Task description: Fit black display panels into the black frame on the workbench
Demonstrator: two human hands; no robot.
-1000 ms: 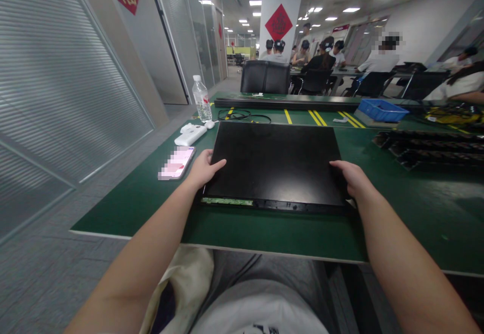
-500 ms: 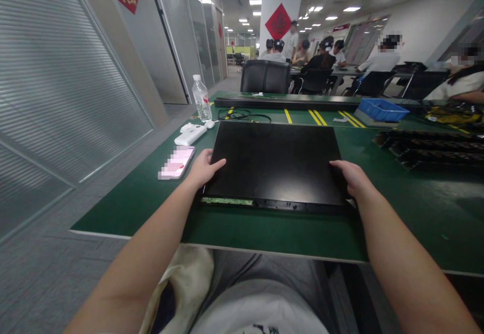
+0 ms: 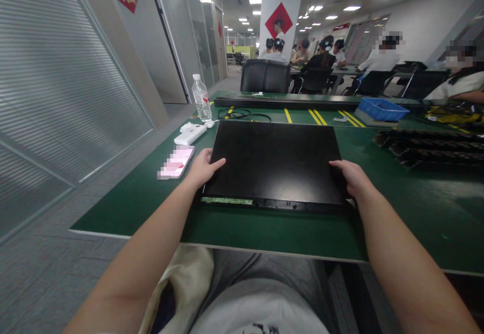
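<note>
At the green desk (image 3: 408, 213), mid-frame, the screen (image 3: 276, 157) is held by opposite edges in the left hand (image 3: 204, 169) and right hand (image 3: 353, 178), visibly unmoved since a second ago; a pause is suggested.

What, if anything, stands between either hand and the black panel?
Nothing visible does: the left hand and right hand already grip opposite side edges of the black panel, thumbs on top. The phone lies outside, left of the left hand. What is under the panel is hidden.
</note>
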